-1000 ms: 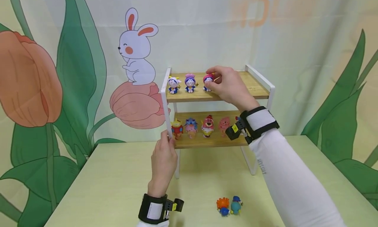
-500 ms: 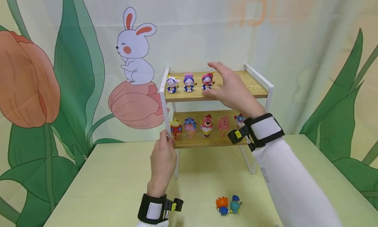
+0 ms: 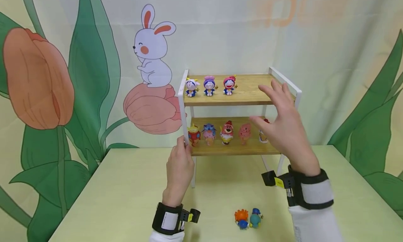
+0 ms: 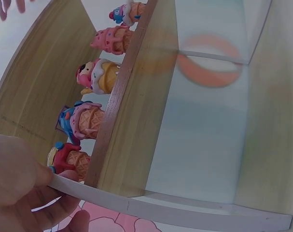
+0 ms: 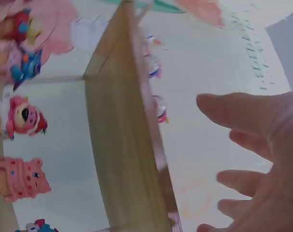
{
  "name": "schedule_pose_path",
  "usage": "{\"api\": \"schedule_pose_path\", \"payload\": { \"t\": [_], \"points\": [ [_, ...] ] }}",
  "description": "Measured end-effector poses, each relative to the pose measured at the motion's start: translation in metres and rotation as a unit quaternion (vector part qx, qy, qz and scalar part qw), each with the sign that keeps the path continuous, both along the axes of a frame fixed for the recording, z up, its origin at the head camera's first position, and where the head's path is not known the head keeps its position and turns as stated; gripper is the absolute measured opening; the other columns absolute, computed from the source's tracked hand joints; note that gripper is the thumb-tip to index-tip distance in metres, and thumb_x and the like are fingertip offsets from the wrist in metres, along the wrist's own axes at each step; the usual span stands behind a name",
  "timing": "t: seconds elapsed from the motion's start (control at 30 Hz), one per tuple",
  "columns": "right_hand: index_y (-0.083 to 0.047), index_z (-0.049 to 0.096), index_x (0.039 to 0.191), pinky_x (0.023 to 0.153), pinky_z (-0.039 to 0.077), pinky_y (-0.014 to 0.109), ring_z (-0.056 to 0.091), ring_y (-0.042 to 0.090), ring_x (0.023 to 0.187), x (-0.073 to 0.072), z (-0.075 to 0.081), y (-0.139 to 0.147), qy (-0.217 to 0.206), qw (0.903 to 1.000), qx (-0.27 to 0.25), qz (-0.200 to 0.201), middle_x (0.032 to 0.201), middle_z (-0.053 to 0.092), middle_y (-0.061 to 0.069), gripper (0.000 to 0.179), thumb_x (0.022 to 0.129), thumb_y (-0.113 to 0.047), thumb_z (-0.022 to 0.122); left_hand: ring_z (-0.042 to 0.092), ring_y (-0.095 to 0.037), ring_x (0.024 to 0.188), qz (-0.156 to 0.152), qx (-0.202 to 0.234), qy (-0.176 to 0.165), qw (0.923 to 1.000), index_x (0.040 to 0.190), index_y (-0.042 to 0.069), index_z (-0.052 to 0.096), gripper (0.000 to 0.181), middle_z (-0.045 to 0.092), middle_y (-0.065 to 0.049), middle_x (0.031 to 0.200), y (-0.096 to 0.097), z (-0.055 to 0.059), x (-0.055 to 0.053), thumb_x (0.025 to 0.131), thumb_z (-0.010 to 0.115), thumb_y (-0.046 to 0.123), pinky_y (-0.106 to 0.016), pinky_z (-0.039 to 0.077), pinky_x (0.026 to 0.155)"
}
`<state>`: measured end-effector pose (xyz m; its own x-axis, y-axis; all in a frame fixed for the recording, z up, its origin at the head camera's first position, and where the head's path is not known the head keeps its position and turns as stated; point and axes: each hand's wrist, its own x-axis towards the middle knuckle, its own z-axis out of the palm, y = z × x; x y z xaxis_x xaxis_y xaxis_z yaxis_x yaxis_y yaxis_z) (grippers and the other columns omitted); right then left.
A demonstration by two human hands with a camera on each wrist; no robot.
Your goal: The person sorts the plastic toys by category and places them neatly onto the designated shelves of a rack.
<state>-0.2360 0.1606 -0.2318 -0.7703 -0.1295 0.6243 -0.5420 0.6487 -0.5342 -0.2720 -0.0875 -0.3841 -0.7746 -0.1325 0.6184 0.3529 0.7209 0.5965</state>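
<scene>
My left hand (image 3: 179, 166) grips the white left post (image 4: 112, 200) of a two-tier wooden shelf rack (image 3: 233, 103), its thumb and fingers round the frame in the left wrist view. My right hand (image 3: 286, 126) is held before the rack's right side, fingers spread and holding nothing. On the top board stand three cat figurines: one in a white hood (image 3: 191, 88), one in purple (image 3: 209, 86), one in red (image 3: 229, 85). Several ice-cream-cone figurines line the lower board, among them a red-capped bear (image 3: 227, 132) and a pink one (image 3: 244, 132); the rightmost (image 3: 262, 137) is partly behind my right hand.
Two more figurines, one orange and blue (image 3: 241, 219) and one blue-green (image 3: 255, 218), are on the pale green table (image 3: 126, 193) in front of the rack. A curtain printed with a rabbit (image 3: 152, 56) and tulips hangs behind.
My right hand has let go of the red-hooded cat figurine, which stays on the top board, and has drawn away right and down. The left hand keeps its grip on the post.
</scene>
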Motion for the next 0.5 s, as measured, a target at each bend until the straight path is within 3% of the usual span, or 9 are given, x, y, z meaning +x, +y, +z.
{"api": "schedule_pose_path", "payload": {
  "t": [0.2, 0.5],
  "points": [
    [-0.010, 0.047, 0.144, 0.102, 0.014, 0.075, 0.006, 0.034, 0.147, 0.021, -0.028, 0.014, -0.027, 0.9996, -0.002, 0.004, 0.155, 0.030, 0.016, 0.063, 0.087, -0.014, 0.075, 0.064, -0.031, 0.080, -0.003, -0.001, 0.009, 1.0000, 0.127, -0.002, 0.049, 0.027, 0.064, -0.018, 0.095, 0.000, 0.001, -0.001, 0.101, 0.051, 0.007, -0.042, 0.052, 0.058],
    [-0.007, 0.055, 0.136, 0.101, 0.021, 0.073, 0.018, 0.044, 0.142, 0.020, -0.097, 0.032, -0.136, 0.9893, 0.051, 0.010, 0.148, 0.041, 0.019, 0.052, 0.088, -0.013, 0.074, 0.063, -0.030, 0.079, -0.003, -0.001, -0.003, 1.0000, 0.127, -0.002, 0.049, 0.027, 0.064, -0.018, 0.095, 0.000, -0.001, 0.000, 0.101, 0.051, 0.007, -0.041, 0.052, 0.058]
  ]
}}
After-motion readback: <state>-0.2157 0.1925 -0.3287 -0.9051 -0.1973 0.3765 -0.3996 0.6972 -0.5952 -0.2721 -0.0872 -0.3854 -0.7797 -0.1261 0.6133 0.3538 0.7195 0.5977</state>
